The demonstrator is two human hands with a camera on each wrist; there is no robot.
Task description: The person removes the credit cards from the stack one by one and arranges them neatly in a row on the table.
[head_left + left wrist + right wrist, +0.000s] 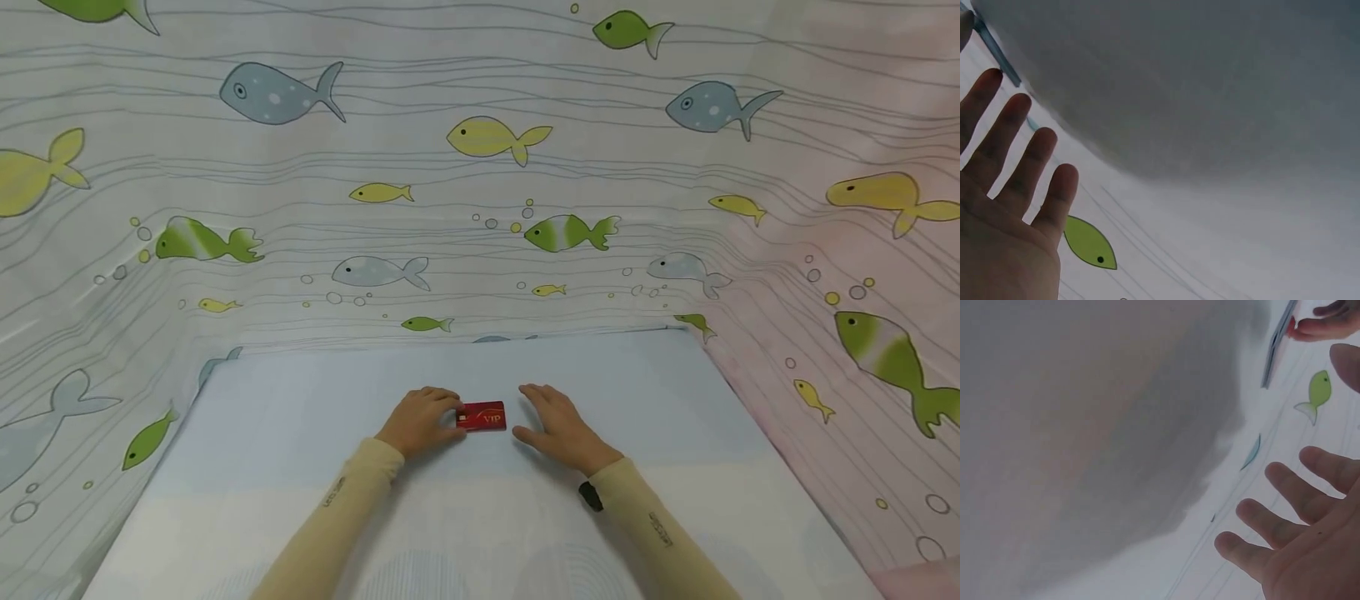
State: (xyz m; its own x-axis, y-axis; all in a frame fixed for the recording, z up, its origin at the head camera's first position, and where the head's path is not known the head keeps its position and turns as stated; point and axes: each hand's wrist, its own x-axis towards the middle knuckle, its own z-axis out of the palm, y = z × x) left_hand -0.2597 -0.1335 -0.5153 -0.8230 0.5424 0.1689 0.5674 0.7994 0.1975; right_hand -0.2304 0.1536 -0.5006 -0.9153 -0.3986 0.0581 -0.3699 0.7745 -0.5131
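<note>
A red card (483, 416) with "VIP" in gold letters and a gold chip lies flat on the pale table. At its left short edge, my left hand (422, 421) has its fingertips on or right beside the card; actual contact is hard to tell. Its fingers spread out fairly straight in the left wrist view. A small gap to the right of the card, my right hand (558, 429) holds nothing, its fingers apart. The right wrist view shows the card (1277, 347) edge-on, with the left hand (1329, 325) at its far end.
White-and-pale-blue cloth covers the table (300, 417). Behind it and on both sides hang curtains (420, 150) printed with green, yellow and blue fish. A black band (591, 496) shows at my right wrist, below the sleeve (645, 517).
</note>
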